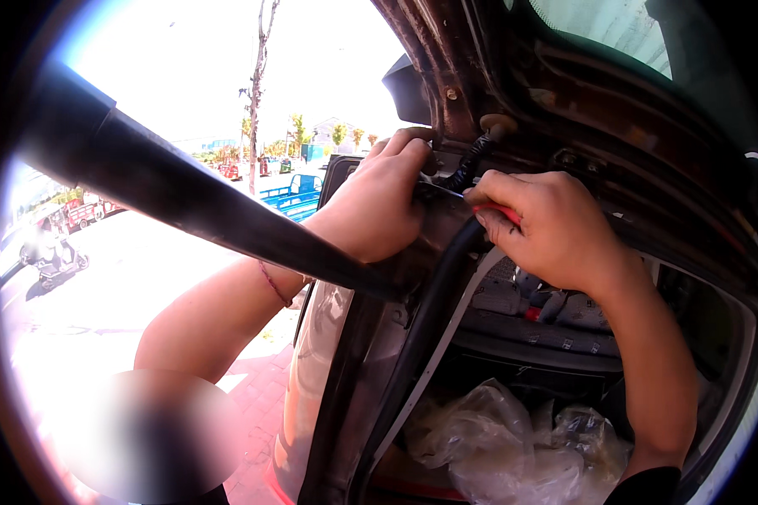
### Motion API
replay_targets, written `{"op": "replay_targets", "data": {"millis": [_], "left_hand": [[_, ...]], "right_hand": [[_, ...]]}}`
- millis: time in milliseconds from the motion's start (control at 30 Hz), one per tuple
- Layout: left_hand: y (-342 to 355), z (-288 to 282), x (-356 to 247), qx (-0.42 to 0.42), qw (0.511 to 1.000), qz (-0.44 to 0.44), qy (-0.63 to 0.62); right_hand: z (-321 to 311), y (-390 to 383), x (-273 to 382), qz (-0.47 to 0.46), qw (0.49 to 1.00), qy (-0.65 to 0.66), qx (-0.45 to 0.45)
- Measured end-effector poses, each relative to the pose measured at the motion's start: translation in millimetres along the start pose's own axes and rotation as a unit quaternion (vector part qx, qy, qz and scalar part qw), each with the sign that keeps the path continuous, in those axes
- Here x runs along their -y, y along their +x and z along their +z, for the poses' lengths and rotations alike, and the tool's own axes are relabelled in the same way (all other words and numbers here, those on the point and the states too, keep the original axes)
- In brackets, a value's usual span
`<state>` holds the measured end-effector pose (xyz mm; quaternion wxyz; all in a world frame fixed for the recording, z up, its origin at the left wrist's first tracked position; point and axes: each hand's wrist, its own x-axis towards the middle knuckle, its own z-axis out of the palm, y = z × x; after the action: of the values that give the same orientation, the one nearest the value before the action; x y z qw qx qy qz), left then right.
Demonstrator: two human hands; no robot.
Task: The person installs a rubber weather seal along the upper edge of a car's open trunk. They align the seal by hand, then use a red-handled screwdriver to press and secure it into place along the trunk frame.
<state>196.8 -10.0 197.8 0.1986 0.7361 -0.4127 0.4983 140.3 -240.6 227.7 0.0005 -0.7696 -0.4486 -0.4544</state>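
I stand at the open rear hatch (472, 50) of a brown car, at its upper left corner. My right hand (556, 223) is closed in a pinch round a red-handled tool (505, 212), its tip at the body seam; the tool's kind is mostly hidden. Just left of it, my left hand (375, 202) bends its fingers over the body corner by the hinge; what those fingertips hold, if anything, is hidden. Between both hands a black corrugated wiring sleeve (463, 168) runs up to a grommet (499, 126) in the hatch. Black rubber weatherstrip (434, 324) lines the opening below.
A black hatch strut (202, 194) slants across the left, in front of my left forearm. Inside the car lie clear plastic bags (505, 438) behind patterned seats (556, 324). Outside are a blue cargo vehicle (295, 198), a parked scooter (55, 252) and red brick paving (253, 412).
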Motion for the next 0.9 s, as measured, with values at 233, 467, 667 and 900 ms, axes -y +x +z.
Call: {"op": "replay_targets", "data": {"millis": [233,467,667,900], "left_hand": [[13.4,6.5,6.6,0.004,1.000,0.008,0.013],[22.8,0.2,8.8,0.054,0.994,-0.047,-0.077],[15.5,12.4,0.4,-0.029,0.990,-0.098,-0.101],[5.0,4.7,5.7,-0.033,0.998,0.005,-0.051]], "right_hand": [[1.4,2.6,-4.2,-0.011,0.995,-0.098,0.014],[15.3,-7.6,-15.1,0.074,0.996,-0.037,0.007],[25.0,-0.7,3.5,0.014,0.988,-0.152,-0.019],[-9.0,-37.7,34.3,0.163,0.986,-0.018,-0.034]]}}
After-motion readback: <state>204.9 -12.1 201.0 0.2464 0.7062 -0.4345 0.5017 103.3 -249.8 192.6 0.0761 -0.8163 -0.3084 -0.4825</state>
